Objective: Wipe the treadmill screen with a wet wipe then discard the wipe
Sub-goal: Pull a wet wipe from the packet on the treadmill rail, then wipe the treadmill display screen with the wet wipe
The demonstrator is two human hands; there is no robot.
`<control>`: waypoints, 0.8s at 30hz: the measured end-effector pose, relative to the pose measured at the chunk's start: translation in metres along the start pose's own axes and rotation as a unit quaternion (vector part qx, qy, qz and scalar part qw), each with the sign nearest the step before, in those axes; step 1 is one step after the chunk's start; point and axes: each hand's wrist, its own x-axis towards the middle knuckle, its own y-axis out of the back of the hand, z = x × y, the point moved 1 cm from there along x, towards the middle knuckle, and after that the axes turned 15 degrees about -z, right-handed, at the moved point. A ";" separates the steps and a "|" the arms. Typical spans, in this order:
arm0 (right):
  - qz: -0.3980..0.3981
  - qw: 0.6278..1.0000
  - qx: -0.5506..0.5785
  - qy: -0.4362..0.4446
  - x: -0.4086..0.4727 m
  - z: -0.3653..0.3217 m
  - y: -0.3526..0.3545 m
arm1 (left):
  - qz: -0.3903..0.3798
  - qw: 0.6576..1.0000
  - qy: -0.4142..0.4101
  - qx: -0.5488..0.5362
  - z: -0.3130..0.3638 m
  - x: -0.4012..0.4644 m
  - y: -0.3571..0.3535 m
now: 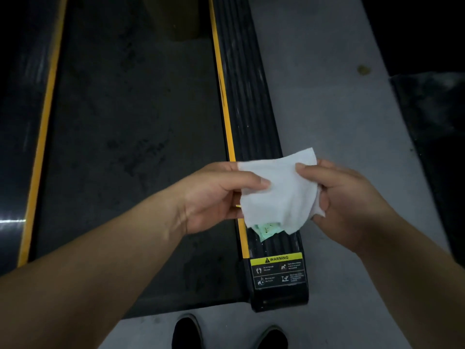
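Above treadmill rail [254, 102] | left hand [216, 197], right hand [344, 200] pinch white wipe [281, 190]

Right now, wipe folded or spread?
Mostly spread: the wipe hangs as an open sheet pinched between the left hand and right hand, lower edge crumpled.

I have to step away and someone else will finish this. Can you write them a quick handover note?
Left hand and right hand both pinch the white wipe, spread open above the treadmill's right side rail.
A green packet shows just under the wipe.
The screen is not in view, so wiping cannot be confirmed.
Left to do: wipe the screen, then discard the wipe.
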 end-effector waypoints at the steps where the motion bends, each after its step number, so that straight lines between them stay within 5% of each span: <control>1: -0.003 1.000 0.024 -0.011 -0.002 0.002 -0.001 | 0.022 1.000 -0.008 -0.007 -0.002 0.000 -0.001; 7: -0.015 0.995 -0.079 -0.059 -0.013 0.015 -0.003 | 0.105 0.992 -0.045 0.047 -0.007 -0.010 -0.004; 15: -0.049 0.998 -0.005 0.049 -0.024 -0.029 -0.020 | 0.000 0.990 -0.111 -0.088 0.027 -0.039 -0.006; 20: 0.016 0.939 -0.335 0.077 -0.042 -0.057 -0.051 | 0.079 0.985 -0.126 0.087 0.053 -0.062 -0.025; 24: 0.077 0.891 -0.426 0.133 -0.062 -0.088 -0.091 | 0.199 0.922 -0.169 0.288 0.083 -0.091 -0.051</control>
